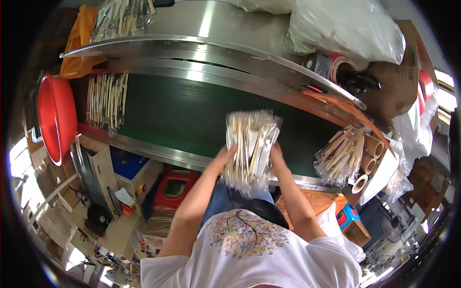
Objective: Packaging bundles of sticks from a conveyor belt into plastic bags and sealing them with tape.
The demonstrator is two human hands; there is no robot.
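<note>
While hands [224, 159] grip both sides, plastic-wrapped bundle [250, 149] sits between them.

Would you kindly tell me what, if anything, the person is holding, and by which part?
A clear plastic-wrapped bundle of slender pale sticks, held by its opposite sides between the left hand and the right hand.

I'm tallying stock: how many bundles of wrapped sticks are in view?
4: held bundle; left bundle on the green surface; right bundle beside cardboard tubes; upper bundle on the metal shelf. More may be hidden.
</note>
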